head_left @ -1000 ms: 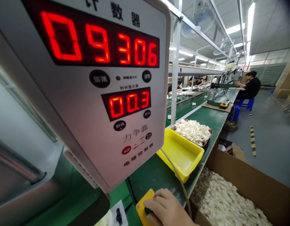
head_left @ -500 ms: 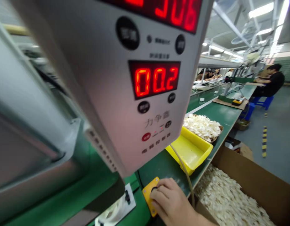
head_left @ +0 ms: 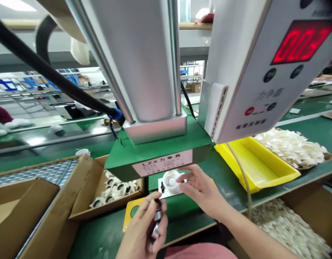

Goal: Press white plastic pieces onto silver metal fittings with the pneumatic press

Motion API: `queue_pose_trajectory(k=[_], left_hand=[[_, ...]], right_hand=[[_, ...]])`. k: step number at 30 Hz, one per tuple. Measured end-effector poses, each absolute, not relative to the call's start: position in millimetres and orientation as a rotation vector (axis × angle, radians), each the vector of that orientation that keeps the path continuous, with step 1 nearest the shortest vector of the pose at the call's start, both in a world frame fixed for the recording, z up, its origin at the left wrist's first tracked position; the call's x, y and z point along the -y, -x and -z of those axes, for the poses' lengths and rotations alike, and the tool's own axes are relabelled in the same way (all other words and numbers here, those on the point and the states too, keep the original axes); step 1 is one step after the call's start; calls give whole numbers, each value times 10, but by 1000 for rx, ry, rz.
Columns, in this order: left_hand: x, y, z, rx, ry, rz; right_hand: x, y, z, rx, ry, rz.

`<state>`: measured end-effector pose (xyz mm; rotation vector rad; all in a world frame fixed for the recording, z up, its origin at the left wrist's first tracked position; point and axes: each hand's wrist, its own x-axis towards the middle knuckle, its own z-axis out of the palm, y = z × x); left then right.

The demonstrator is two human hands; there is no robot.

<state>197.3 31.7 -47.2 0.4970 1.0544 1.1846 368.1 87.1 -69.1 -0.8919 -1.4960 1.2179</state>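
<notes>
White plastic round part (head_left: 171, 180) sits in the white fixture plate (head_left: 166, 194), under the green press block (head_left: 160, 163). Judgement on working it well: part flat and centred on the plate, fingertips on its outer rim only, nothing left under the block. The dark glossy rings (head_left: 157, 216) look slick, so a light pinch with the thumb controlling the top one should stop them spilling; one at a time is safer than a handful. Left hand (head_left: 140, 230): fingers curled round the rings, thumb near the upper end, held in front of the plate; ring count can't be told. Right hand (head_left: 202, 192): half spread, thumb and fingers loosely bent at the right side of the round part; touching or just beside, can't tell. Yellow button box (head_left: 127, 220) is just left of the left hand, so watch the elbow and wrist there
</notes>
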Motion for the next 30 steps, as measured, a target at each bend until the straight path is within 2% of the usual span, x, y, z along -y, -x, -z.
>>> queue_pose_trajectory(k=[8, 14, 17, 20, 22, 26, 30], left_hand=[[-444, -2057, 528, -882, -448, -1176], [-619, -2099, 496, -797, -345, -1246], [-792, -2168, 438, -681, -386, -1267], [-948, -2251, 388, -481, -333, -1273], [-1007, -2301, 370, -387, -258, -1249], [-1031, -2379, 350, -305, -104, -1180], [-1023, -2404, 322, -413, -147, -1197]], right_hand=[[-1207, -3186, 344, 1396, 767, -1329], [-918, -3664, 496, 1277, 845, -1517], [-856, -4293, 522, 1368, 1021, -1219], [-955, -5074, 531, 1573, 1440, -721], [-1049, -5542, 558, 1676, 1691, -518], [-1179, -6026, 680, 1846, 1884, -513], [-1282, -5947, 821, 1996, 1987, -539]])
